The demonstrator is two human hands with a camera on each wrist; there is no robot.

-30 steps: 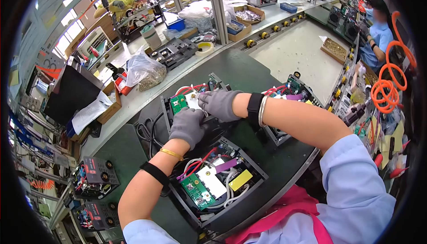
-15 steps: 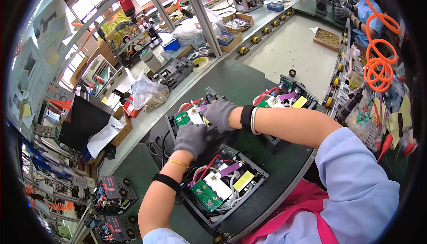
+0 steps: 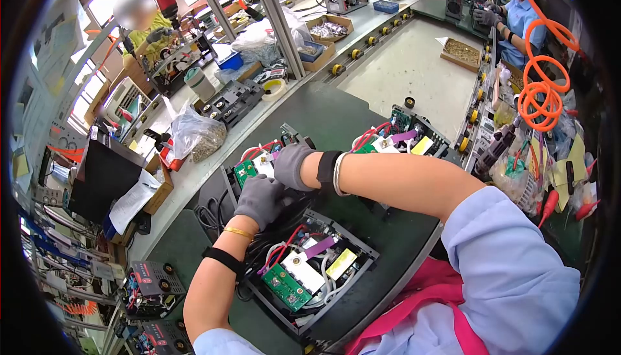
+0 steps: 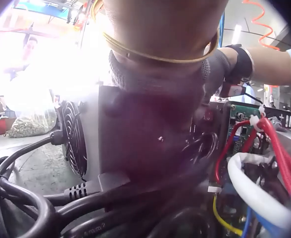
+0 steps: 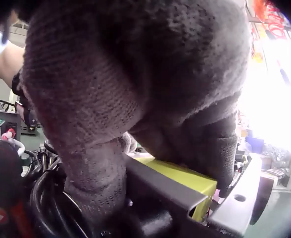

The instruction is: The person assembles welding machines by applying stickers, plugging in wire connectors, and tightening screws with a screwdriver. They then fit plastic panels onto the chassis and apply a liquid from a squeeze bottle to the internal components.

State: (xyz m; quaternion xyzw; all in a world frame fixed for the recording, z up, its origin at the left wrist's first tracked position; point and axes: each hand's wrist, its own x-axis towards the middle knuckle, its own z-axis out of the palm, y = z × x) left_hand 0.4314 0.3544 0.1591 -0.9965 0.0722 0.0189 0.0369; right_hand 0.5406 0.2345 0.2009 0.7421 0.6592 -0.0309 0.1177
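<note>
Both gloved hands work at the far open electronics chassis (image 3: 294, 134), which carries a green board (image 3: 245, 171). My left hand (image 3: 260, 201) is curled at its near left corner, fingertips hidden. In the left wrist view that hand sits over a dark panel beside a fan (image 4: 75, 139). My right hand (image 3: 294, 166) grips the chassis side, its digits on either side of a metal edge (image 5: 168, 186) and a yellow block (image 5: 185, 179) in the right wrist view. Black cables (image 4: 36, 198) lie close below the left hand.
A second open chassis (image 3: 339, 293) lies nearest the body, a third with a purple strip (image 3: 404, 136) to the right. Closed units (image 3: 152, 280) stand at lower left. A bag of small parts (image 3: 204, 138) sits on the left bench. An orange coiled hose (image 3: 543, 96) hangs at right.
My right hand's fingers, spread flat over the board a second ago, now curl down at the chassis side. The left hand stays curled beside it. The head view has shifted.
</note>
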